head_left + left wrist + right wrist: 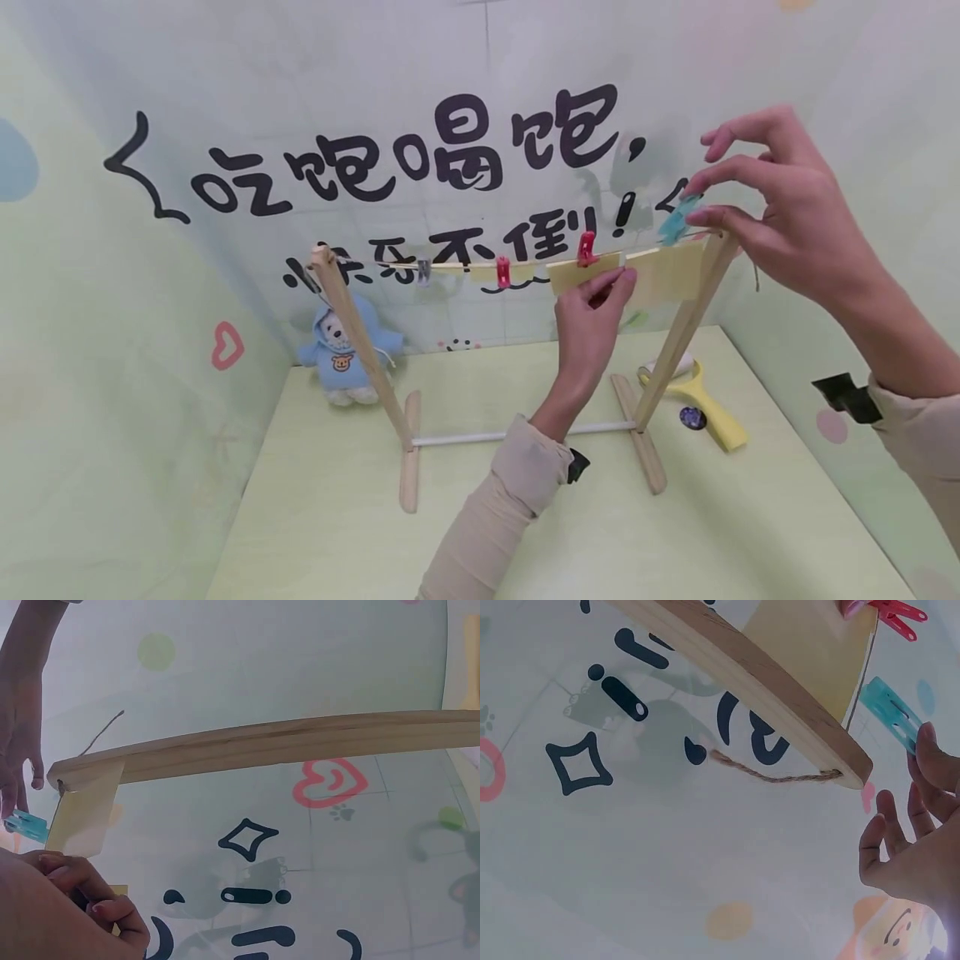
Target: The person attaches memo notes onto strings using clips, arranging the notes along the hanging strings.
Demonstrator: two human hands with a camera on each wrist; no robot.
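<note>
My right hand [787, 200] pinches a light-blue clothespin [679, 220] between thumb and index finger, its far end at the string near the right post [678, 350] of a wooden rack. The other fingers are bent and apart. With thumb and fingers my left hand [588, 325] pinches the upper left part of a pale yellow sheet of paper [669, 273] at the string. Another yellow sheet [562, 277] hangs just left of it under a red clothespin [587, 249]. In the right wrist view the blue clothespin [891, 712] is beside the string.
Farther left on the string sit another red clothespin [503, 272] and a greyish one [424, 272]. A plush bear in blue [345, 358] sits behind the left post [360, 337]. A yellow-handled roller [720, 421] and a small dark disc [693, 418] lie right of the rack.
</note>
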